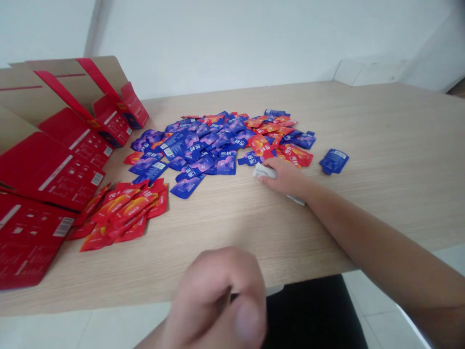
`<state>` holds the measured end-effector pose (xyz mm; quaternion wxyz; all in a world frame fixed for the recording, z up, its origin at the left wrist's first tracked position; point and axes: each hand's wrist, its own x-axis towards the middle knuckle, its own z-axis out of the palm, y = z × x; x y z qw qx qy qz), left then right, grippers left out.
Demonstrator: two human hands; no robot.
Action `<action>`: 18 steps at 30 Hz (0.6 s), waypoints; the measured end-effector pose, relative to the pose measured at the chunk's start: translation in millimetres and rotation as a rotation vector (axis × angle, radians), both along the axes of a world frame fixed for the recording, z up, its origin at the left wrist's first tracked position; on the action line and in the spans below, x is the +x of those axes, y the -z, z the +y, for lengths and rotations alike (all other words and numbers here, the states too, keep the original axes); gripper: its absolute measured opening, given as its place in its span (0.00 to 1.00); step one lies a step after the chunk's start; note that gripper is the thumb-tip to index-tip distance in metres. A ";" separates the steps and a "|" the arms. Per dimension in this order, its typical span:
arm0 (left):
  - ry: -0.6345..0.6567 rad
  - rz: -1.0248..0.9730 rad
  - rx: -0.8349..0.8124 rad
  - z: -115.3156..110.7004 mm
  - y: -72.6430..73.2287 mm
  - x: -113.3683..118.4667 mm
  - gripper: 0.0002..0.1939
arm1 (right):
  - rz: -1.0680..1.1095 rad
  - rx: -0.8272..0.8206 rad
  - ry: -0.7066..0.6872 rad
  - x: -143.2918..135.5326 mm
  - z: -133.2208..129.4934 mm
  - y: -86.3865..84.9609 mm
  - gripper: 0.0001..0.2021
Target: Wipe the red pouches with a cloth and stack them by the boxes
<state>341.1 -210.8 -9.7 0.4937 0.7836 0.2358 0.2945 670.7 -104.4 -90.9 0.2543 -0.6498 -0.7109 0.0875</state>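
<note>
My right hand [286, 177] rests on the table with its fingers closed around a crumpled white tissue [263, 170]. Part of the tissue sticks out below the palm. Just beyond the fingers lies a wide heap of blue-purple pouches [212, 140], mixed with orange-red pouches [269, 128]. One blue pouch [334, 161] lies alone to the right of the wrist. Close to the camera, above the table's front edge, my left hand [221, 300] is curled up, index finger bent towards the thumb. I see nothing held in it; its other fingers are hidden.
Several open red cardboard boxes [51, 169] stand in a row along the left side. A smaller pile of red pouches [123, 213] lies against the nearest boxes. The wooden table [392, 145] meets a white wall [232, 43] at the back.
</note>
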 end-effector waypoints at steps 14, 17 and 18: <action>-0.037 0.798 0.938 224.1 22.9 157.8 0.32 | -0.150 -0.002 0.024 24.0 3.5 4.2 0.18; 0.072 0.872 0.947 252.1 27.5 195.0 0.38 | -0.149 -0.004 0.032 24.0 4.1 4.1 0.17; 0.101 0.892 0.949 257.3 29.9 204.7 0.39 | -0.148 -0.007 0.035 24.0 4.1 4.1 0.17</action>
